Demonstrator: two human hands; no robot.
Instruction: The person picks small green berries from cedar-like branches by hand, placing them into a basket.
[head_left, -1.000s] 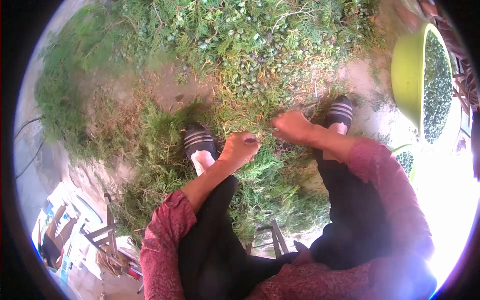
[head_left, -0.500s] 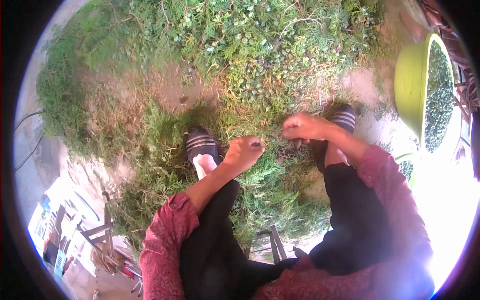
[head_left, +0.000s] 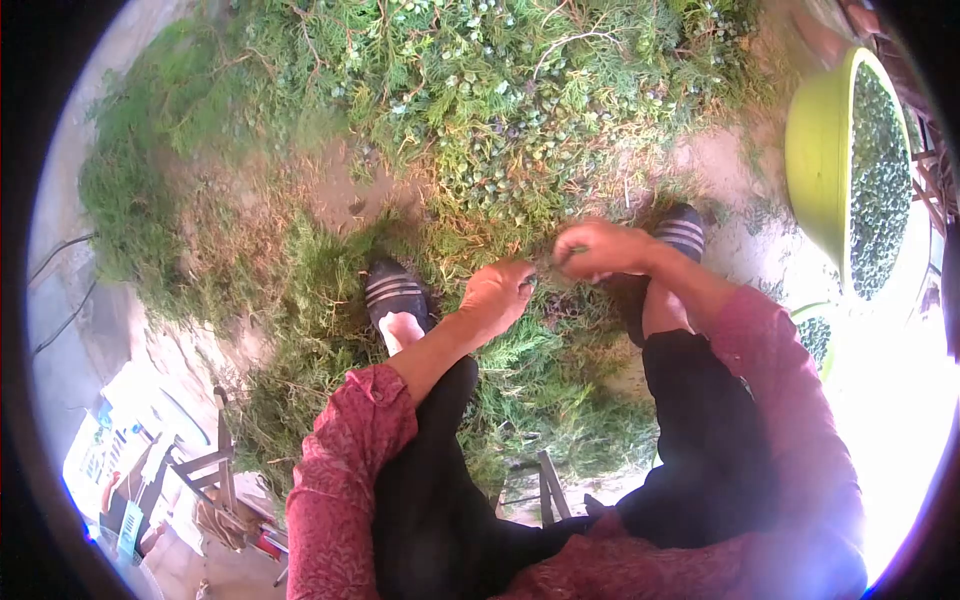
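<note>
My left hand (head_left: 497,290) is closed, fingers curled in, above the green conifer sprigs between my shoes. Something small and dark shows at its fingertips, too small to name. Just to its right, my right hand (head_left: 603,248) is closed too, thumb and fingers bent together. Whatever they hold, if anything, is hidden. A narrow gap separates the two hands. Beneath them lie loose conifer sprigs (head_left: 530,365). Beyond is a scatter of small green cones (head_left: 490,170) mixed with yellowed bits.
A large heap of conifer branches (head_left: 430,60) spreads across the far side. On the right a yellow-green tub (head_left: 815,150) holds many small green cones (head_left: 878,190), with a smaller container (head_left: 815,335) below it. Wooden chair legs (head_left: 215,460) stand at lower left.
My left hand has moved slightly up and right, closer to my right hand. The right hand stays nearly in place, its fingers still bent. The whole view has shifted a little.
</note>
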